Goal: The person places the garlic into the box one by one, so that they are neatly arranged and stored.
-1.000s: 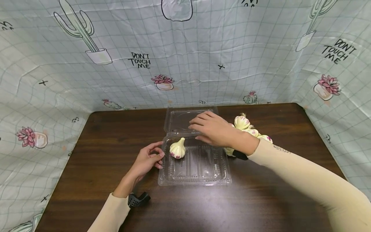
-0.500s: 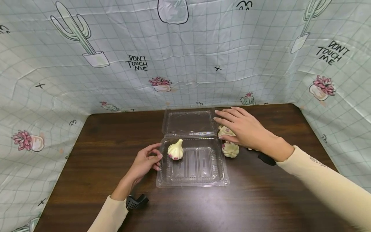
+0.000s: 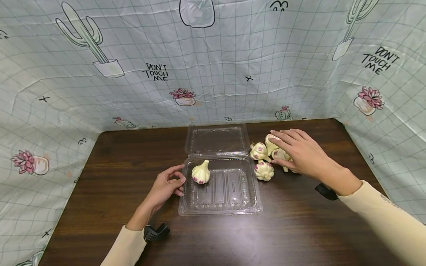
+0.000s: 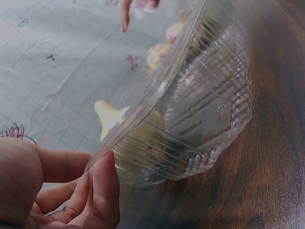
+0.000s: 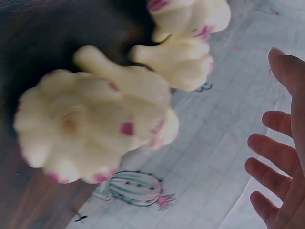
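Over the table [image 3: 219,236], pinching the clear box [image 3: 229,188] with the left hand [image 3: 167,184], holding the right hand [image 3: 301,153] wide near garlic [image 3: 264,170] at right, probably fetching, next needing to grasp one.

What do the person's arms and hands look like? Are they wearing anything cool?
Both the left hand and right hand have no gloves. The left sleeve and right sleeve are long and cream. Each wrist has something black: a dotted left wrist piece and a right wrist piece.
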A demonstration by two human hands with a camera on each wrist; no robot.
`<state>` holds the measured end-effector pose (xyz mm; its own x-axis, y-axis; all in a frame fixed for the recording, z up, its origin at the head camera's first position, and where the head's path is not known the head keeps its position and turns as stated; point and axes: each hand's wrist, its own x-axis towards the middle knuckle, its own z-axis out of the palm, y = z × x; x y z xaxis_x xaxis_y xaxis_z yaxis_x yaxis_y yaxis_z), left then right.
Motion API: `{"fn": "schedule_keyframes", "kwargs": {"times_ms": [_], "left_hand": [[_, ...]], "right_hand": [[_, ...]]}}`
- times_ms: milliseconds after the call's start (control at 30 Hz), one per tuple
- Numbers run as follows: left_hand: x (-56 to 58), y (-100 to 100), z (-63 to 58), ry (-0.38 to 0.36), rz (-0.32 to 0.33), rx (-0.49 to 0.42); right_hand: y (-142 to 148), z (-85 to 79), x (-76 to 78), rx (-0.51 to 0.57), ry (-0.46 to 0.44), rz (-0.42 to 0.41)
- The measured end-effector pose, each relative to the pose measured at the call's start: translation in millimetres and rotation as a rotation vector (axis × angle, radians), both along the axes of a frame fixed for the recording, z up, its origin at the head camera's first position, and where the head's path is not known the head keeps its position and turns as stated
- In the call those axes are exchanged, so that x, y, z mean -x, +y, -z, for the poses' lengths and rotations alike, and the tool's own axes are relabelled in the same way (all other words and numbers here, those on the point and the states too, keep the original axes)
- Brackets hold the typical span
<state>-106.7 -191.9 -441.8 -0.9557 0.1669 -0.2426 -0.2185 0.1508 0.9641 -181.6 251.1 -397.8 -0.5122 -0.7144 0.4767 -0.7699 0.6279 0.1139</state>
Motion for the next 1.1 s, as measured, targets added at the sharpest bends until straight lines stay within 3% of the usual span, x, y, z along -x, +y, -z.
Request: {"fn": "schedule_keyframes", "kwargs": {"times_ms": [1100], "left_hand": [[0.2,0,1.0,-0.006,-0.009,-0.003]], "right_hand": [[64,41.0,-27.0,-0.007,-0.091,0.165]]}}
